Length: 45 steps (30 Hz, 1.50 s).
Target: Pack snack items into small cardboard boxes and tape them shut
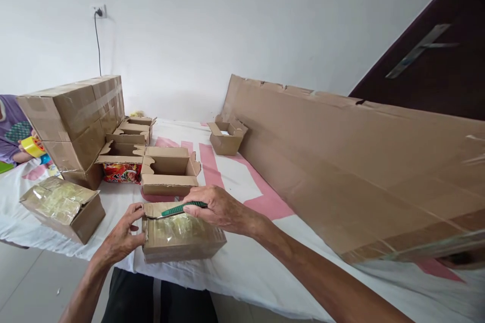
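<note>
A taped cardboard box point(184, 247) lies in front of me near the table's front edge, with shiny tape over its top. My left hand point(123, 234) grips the box's left end, fingers at the top corner and thumb lower down. In my right hand point(214, 209) is a green-handled utility knife point(178, 210). Its blade points left and meets the top of the box near the left back corner. How deep the blade tip sits cannot be made out. Another taped box point(62, 204) rests to the left, apart from my hands.
Stacked taped cartons point(78, 121) stand at the left, beside several open boxes and a red noodle packet point(122, 172). A small open box point(226, 137) sits by a large cardboard sheet point(341, 171) on the right. At far left, another person's hand holds yellow tape point(33, 147).
</note>
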Available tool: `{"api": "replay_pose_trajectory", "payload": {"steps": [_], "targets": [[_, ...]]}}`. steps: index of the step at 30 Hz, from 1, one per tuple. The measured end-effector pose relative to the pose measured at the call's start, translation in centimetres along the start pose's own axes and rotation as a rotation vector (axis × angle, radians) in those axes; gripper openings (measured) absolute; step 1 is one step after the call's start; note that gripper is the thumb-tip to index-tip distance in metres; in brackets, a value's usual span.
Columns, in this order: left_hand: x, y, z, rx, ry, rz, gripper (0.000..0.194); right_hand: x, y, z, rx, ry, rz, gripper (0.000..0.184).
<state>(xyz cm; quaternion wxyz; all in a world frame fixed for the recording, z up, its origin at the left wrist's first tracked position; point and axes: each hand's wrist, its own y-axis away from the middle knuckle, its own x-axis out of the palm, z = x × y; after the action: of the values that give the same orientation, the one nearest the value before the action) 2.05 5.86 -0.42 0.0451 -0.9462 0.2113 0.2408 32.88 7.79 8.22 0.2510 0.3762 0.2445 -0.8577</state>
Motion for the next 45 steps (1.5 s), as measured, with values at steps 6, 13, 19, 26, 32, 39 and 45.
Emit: {"api": "replay_pose_trajectory", "payload": {"steps": [6, 13, 19, 26, 32, 39, 45], "targets": [[0.0, 0.0, 0.6, 0.02, -0.011, -0.019, 0.067, 0.0, -0.1, -0.1, 0.023, 0.108, 0.053, 0.028], [0.0, -0.1, 0.0, 0.043, -0.024, 0.001, 0.07, -1.4, 1.7, -1.0, 0.068, 0.225, 0.07, 0.028], [0.3, -0.3, -0.3, 0.05, -0.016, 0.019, 0.071, -1.7, 2.5, -1.6, 0.084, 0.19, 0.081, 0.026], [0.0, -0.6, -0.5, 0.043, -0.028, -0.007, 0.067, -1.2, 1.6, -1.6, 0.05, 0.213, 0.071, 0.025], [0.3, -0.6, -0.4, 0.061, -0.013, 0.03, 0.068, -1.9, 3.4, -3.0, 0.108, 0.082, 0.063, 0.031], [0.0, -0.9, 0.2, 0.053, -0.008, 0.024, 0.062, -1.8, 4.0, -3.5, 0.091, 0.087, 0.03, 0.027], [0.0, -1.1, 0.3, 0.044, -0.008, 0.015, 0.063, -3.8, 6.2, -5.0, 0.174, 0.128, -0.061, 0.034]]}}
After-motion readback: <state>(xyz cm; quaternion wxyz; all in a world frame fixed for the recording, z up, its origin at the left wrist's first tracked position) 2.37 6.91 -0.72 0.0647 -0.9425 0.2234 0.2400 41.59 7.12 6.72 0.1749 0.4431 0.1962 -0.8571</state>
